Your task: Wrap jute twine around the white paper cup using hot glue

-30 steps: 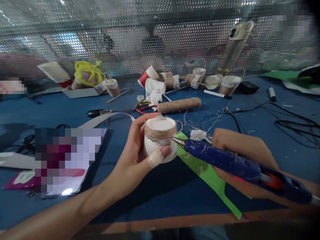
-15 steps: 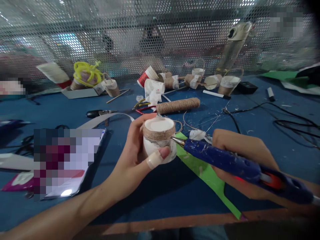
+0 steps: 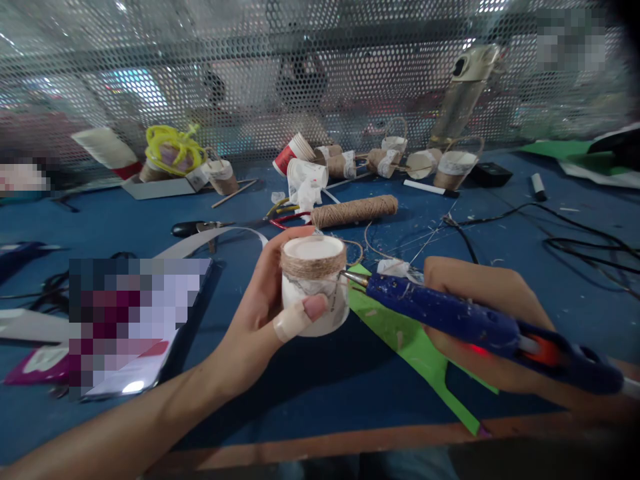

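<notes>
My left hand (image 3: 270, 303) grips a white paper cup (image 3: 313, 317) from its left side, thumb across the front with a bandage on it. Brown twine (image 3: 314, 267) is wound round the cup's upper end. In my right hand (image 3: 493, 307) is a blue hot glue gun (image 3: 445, 313), its metal nozzle pointing left at the twine's lower right edge. Whether the nozzle touches the cup I cannot tell. Behind the cup lies a roll of twine (image 3: 355, 211), with a loose strand curling down toward the cup.
Green paper (image 3: 410, 340) lies under the glue gun. A phone or tablet (image 3: 165, 327), partly blurred out, is at the left. Pliers (image 3: 195, 228) and a white strip are behind it. Several twine-wrapped cups (image 3: 383, 162), a marker (image 3: 425, 189) and a bottle (image 3: 460, 100) line the back. Black cable (image 3: 595, 247) coils at right.
The cup has shifted slightly left and tilted or turned in my left hand, showing more of its lower side. The glue gun nozzle stays beside the twine band.
</notes>
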`<state>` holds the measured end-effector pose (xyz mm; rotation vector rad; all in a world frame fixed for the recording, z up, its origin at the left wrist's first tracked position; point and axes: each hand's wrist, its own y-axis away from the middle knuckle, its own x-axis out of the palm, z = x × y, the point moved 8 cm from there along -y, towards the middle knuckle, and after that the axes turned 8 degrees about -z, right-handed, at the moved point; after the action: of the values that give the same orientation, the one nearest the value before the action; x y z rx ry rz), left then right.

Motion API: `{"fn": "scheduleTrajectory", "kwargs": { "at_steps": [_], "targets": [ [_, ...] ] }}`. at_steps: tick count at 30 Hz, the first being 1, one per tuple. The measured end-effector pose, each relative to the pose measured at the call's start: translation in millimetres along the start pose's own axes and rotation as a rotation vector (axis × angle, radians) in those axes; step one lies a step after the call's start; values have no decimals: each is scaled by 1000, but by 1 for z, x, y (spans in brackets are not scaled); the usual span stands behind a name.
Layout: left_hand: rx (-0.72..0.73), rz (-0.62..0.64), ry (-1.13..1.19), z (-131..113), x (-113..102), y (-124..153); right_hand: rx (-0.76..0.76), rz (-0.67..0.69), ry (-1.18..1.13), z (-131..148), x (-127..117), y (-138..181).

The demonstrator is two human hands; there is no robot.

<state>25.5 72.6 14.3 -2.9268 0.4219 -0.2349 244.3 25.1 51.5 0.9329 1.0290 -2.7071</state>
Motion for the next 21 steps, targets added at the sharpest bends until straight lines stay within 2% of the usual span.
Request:
{"fn": "scheduleTrajectory", "kwargs": {
  "at_steps": [5,21],
  "targets": [
    [-27,24,9,2,5,0,33,-50,33,4,0,3],
    [-64,53,56,5,3,-1,71,-55,67,8,0,3]
  ]
}}
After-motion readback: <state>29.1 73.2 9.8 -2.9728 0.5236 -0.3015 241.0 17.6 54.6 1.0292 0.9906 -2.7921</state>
